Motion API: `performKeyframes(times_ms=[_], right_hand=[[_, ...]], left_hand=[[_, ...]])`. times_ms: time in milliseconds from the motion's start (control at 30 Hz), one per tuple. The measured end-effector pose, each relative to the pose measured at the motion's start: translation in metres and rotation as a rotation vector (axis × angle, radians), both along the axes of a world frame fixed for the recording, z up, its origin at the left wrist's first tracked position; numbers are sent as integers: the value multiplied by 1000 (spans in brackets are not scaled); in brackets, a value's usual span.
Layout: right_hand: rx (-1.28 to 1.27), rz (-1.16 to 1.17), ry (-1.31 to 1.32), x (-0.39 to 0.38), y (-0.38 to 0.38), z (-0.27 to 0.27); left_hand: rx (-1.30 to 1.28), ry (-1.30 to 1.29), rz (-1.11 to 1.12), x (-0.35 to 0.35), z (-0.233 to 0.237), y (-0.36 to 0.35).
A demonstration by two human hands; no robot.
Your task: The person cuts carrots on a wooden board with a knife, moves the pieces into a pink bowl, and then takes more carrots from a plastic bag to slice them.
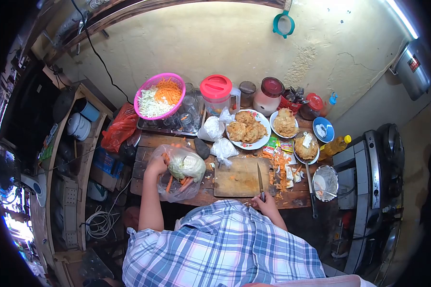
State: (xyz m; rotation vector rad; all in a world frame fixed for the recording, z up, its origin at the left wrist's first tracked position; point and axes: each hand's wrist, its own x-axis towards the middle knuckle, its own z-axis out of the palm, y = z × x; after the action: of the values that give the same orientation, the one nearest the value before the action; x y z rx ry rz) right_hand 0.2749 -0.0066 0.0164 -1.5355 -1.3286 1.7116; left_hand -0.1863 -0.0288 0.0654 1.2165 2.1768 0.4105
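Note:
My left hand (156,167) reaches into a clear plastic bag (179,178) that holds a cabbage (188,166) and several carrots; it rests on the bag's left side at the table's left end. My right hand (265,203) grips the handle of a knife (260,178) whose blade lies on the right side of a wooden cutting board (239,178). Small orange scraps dot the board. Orange carrot peelings (280,168) are piled just right of the board.
At the back stand a pink bowl (159,95) of shredded cabbage and carrot, a red-lidded jug (216,93), jars, and plates of fried food (248,128). A stove (376,177) is at the right, a strainer (325,182) beside it, shelves at the left.

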Motion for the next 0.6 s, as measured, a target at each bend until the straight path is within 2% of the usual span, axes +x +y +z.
performKeyframes(times_ms=[33,100,167,200,267,300,367,433,467,567,600], right_hand=[[1,-2,-1,0,0,2],[25,42,-44,-1,1,4],[21,50,-61,-3,2,5],[17,54,-77,-5,2,6],[29,75,-101,-7,3,6],[41,94,-123,-8,4,6],[32,126,-153,-11,5,12],[21,160,-183,-12,6,10],[17,160,-162,-11,6,3],[27,140,-116,-9,7,-11],[41,116,-92,-9,7,-13]], left_hand=[[-211,169,-45,-12,-32,2],[-197,227,-101,-22,-75,6],[-37,349,76,-23,-94,10],[-36,347,79,-30,-115,13],[292,303,-30,-57,-168,21],[293,303,-27,-69,-192,25],[242,95,74,-86,-224,31],[197,60,61,-76,-183,34],[153,25,44,-69,-154,54],[20,-81,-11,-37,-73,53],[22,-81,-11,-45,-85,59]])
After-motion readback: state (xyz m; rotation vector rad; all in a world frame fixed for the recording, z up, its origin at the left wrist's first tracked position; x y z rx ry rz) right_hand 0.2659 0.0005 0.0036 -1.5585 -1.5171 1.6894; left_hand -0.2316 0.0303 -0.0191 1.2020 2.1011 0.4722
